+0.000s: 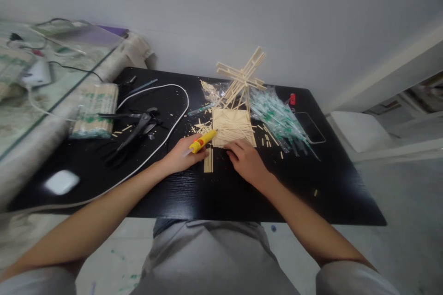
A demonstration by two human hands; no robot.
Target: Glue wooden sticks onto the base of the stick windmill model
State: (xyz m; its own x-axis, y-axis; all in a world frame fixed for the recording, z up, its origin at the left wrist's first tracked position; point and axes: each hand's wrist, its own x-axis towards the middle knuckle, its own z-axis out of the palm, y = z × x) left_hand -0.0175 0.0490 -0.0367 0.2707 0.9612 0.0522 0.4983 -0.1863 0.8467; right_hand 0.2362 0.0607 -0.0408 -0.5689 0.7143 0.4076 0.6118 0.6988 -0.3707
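Note:
My left hand (183,154) is closed around a yellow glue gun (204,141); a translucent glue stick pokes out of its rear and its nozzle points right, over loose sticks. My right hand (247,161) has bent fingers, thumb a little apart, at the front edge of a flat base (253,138) made of pale wooden sticks. Loose sticks (233,132) lie across that base. Behind it rises a stick frame with crossed, windmill-like blades (244,76). A small panel of sticks side by side (208,161) lies on the table between my hands.
On the black table (277,203), a white cable (187,97) loops left around black pliers (138,129) and a bagged stick bundle (95,108). A white case (62,182) sits front left. Green-white wrappers (278,117), a phone (309,127) and a red object (292,99) lie right.

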